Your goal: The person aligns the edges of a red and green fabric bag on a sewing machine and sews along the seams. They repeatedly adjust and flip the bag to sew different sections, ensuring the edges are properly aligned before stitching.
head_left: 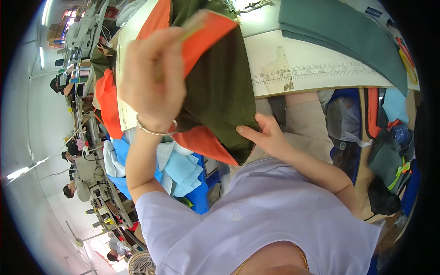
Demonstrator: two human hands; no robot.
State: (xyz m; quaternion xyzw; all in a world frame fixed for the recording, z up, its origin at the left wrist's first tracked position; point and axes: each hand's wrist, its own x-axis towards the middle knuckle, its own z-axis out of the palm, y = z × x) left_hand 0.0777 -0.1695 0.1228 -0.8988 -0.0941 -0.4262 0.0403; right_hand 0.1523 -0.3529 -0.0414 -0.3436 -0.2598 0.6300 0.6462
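A dark green and orange fabric piece (pixel 220 87) drapes over the front edge of the sewing table and down onto my lap. My right hand (pixel 270 137) pinches its lower right edge, thumb on top and fingers underneath. Raised over the fabric's left part, my left hand (pixel 158 75) is closed and blurred by motion; it wears a bracelet. Beyond its fingers shows a smeared yellowish object (pixel 195 26), too blurred to name. An orange strip (pixel 208 39) angles across the dark green, just right of that hand.
A measuring scale (pixel 316 71) runs along the white tabletop. Grey-green panels (pixel 334 34) lie at the back right, beside yellow-handled scissors (pixel 407 59). Light blue pieces (pixel 181 169) fill a blue bin (pixel 199 201) below left. Sewing machines and several people are farther left.
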